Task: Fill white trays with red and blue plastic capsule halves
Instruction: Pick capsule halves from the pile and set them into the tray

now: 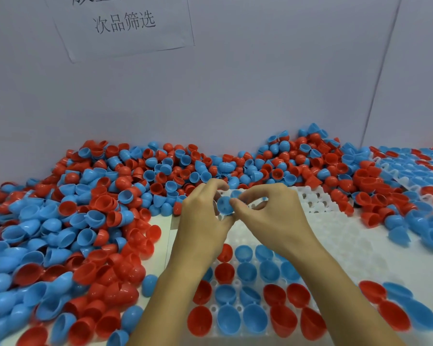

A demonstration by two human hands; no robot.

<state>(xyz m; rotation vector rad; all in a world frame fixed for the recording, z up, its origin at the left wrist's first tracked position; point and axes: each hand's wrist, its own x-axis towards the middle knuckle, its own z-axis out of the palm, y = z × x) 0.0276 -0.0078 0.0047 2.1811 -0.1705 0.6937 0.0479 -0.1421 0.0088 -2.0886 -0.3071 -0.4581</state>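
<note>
Red and blue capsule halves (90, 221) lie heaped left of and behind the white tray (335, 236). Its near rows hold seated halves; its far pockets sit bare. Above its far end, our left hand (200, 221) and right hand (270, 216) both pinch one blue half (225, 205). It looks light, stiff and slick, so we'd grip its rim.
</note>
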